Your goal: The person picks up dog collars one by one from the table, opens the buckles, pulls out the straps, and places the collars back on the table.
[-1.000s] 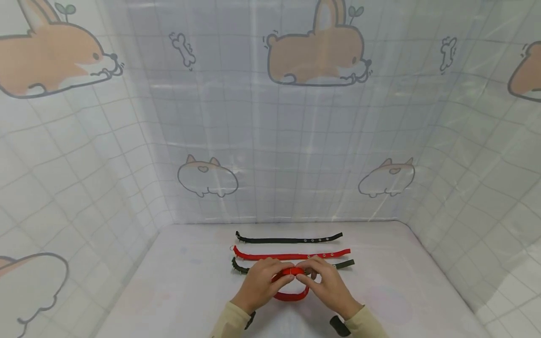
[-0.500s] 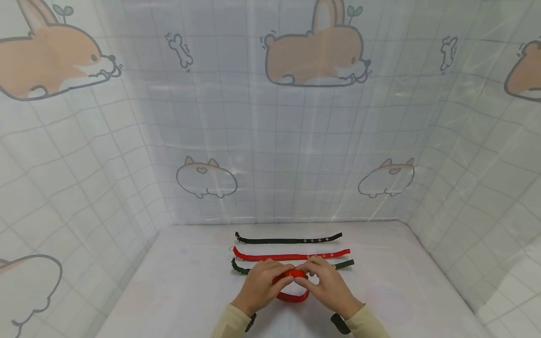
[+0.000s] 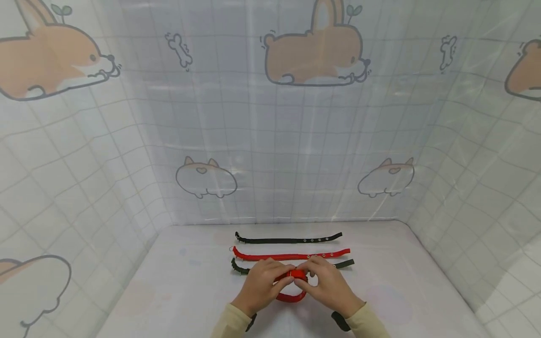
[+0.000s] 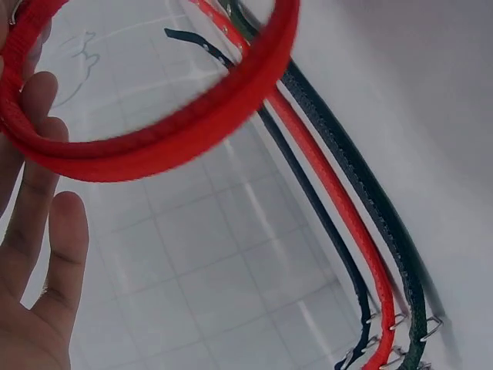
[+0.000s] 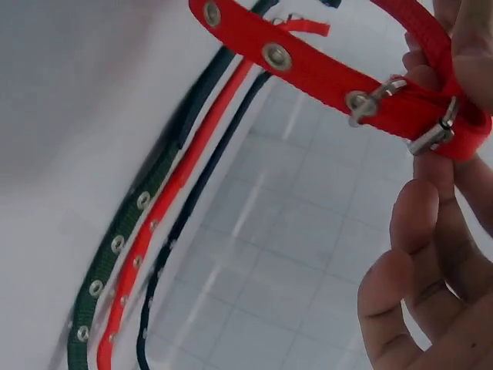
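Note:
Both hands hold a red collar (image 3: pixel 291 298) bent into a loop in front of the body. My left hand (image 3: pixel 263 285) pinches its upper part between thumb and fingers; in the left wrist view the loop's plain red band (image 4: pixel 169 158) curves away from that hand. From the other side, my right hand (image 3: pixel 331 287) pinches the collar close to the left fingertips. Metal eyelets line the strap (image 5: pixel 316 81) in the right wrist view, and a silver buckle (image 5: pixel 435 137) sits by the right fingers, with strap layers overlapping there. Fingers partly cover the buckle area.
Beyond the hands, three collars lie stretched side by side on the white table (image 3: pixel 169 281): a dark one (image 3: pixel 274 241) farthest, a red one (image 3: pixel 262 257) in the middle, a dark green one (image 3: pixel 345 264) nearest, partly behind the hands. A patterned sheet (image 3: pixel 287 188) rises behind.
The held loop has turned slightly and looks narrower, with the red part between the fingertips a little lower. Both hands keep their pinch in nearly the same place.

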Tool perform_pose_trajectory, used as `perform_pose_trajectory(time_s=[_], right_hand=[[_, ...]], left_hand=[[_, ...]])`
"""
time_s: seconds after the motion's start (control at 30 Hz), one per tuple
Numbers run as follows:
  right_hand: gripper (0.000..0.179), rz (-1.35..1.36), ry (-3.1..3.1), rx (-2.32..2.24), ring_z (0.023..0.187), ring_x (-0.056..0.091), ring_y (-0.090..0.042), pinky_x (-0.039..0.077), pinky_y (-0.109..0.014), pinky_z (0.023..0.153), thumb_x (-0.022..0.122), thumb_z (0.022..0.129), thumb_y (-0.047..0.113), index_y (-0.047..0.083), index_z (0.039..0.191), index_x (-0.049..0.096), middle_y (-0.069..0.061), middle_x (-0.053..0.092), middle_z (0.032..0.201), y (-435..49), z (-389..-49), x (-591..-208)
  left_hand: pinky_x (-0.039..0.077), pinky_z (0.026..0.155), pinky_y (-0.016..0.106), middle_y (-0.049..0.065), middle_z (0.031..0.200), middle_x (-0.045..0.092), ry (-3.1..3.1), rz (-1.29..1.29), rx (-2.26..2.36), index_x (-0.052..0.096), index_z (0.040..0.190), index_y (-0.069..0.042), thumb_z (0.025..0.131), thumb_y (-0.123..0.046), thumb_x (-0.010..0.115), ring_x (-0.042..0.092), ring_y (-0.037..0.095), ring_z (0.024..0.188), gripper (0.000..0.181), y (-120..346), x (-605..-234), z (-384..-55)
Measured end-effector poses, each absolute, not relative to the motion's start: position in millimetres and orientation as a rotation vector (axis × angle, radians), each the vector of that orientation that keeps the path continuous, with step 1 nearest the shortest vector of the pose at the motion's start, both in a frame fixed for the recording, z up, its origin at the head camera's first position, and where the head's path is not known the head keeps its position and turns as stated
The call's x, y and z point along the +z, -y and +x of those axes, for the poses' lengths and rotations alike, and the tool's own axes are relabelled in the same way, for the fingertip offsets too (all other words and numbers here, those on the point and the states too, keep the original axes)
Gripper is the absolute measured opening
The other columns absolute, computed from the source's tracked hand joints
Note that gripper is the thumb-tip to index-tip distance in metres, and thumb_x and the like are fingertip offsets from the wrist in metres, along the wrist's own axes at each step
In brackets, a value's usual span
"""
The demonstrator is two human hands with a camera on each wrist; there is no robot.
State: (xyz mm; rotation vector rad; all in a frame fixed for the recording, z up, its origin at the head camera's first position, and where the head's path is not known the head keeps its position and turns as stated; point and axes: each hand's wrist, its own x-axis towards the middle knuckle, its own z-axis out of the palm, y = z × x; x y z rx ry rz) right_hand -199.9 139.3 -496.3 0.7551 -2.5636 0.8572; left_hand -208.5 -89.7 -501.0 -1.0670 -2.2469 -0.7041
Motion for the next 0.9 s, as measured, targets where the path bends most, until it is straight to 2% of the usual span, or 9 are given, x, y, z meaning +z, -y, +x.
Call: perform_pose_trajectory(time_s=[0.27,0.4,0.47,0.63,0.77,0.9], right_hand=[[0.025,0.794,2.477,0.94,0.081,0.057,-0.004,0.054,-0.024,0.07,0.085,0.083,0.034,0.031,0.106,0.077,0.02,0.059,0.092,-142.4,-199.5,-495.3],[0.024,0.795,2.434,1.005,0.081,0.058,-0.004,0.053,-0.022,0.069,0.083,0.083,0.038,0.031,0.106,0.077,0.022,0.061,0.094,-142.6,-201.2,-497.0],[0.024,0.798,2.418,1.034,0.081,0.059,-0.005,0.053,-0.022,0.069,0.081,0.084,0.04,0.031,0.106,0.077,0.022,0.063,0.095,-142.4,-201.7,-497.5],[0.023,0.769,2.414,1.107,0.084,0.06,-0.005,0.052,-0.024,0.066,0.082,0.084,0.034,0.035,0.107,0.076,0.024,0.064,0.097,-141.4,-202.0,-499.5],[0.022,0.747,2.42,1.134,0.084,0.059,-0.004,0.053,-0.029,0.066,0.081,0.085,0.036,0.036,0.107,0.076,0.025,0.064,0.097,-141.4,-202.4,-501.5],[0.023,0.731,2.399,1.173,0.083,0.059,-0.003,0.055,-0.033,0.067,0.08,0.086,0.037,0.03,0.107,0.077,0.024,0.065,0.097,-142.4,-202.9,-500.7]], left_hand=[[0.055,0.079,0.025,-0.007,0.103,0.076,2.256,-1.036,-0.726,0.077,0.114,-0.016,0.091,-0.029,0.078,0.067,0.007,0.089,0.027,87.7,-500.1,-206.5],[0.055,0.079,0.025,-0.008,0.105,0.076,2.265,-1.019,-0.747,0.078,0.114,-0.017,0.089,-0.028,0.08,0.067,0.006,0.09,0.028,88.2,-500.6,-208.1],[0.055,0.08,0.026,-0.008,0.106,0.075,2.273,-1.012,-0.755,0.077,0.115,-0.017,0.092,-0.032,0.077,0.067,0.007,0.091,0.028,89.0,-501.4,-208.8],[0.056,0.081,0.029,-0.008,0.109,0.075,2.285,-0.991,-0.763,0.076,0.117,-0.018,0.097,-0.042,0.068,0.067,0.008,0.094,0.032,90.7,-503.9,-209.9],[0.056,0.081,0.03,-0.009,0.11,0.074,2.284,-0.976,-0.775,0.076,0.117,-0.019,0.095,-0.039,0.071,0.067,0.008,0.094,0.03,91.7,-506.0,-210.5],[0.056,0.081,0.03,-0.01,0.11,0.074,2.288,-0.953,-0.786,0.076,0.117,-0.019,0.094,-0.036,0.074,0.067,0.008,0.095,0.028,92.7,-507.8,-211.0]])
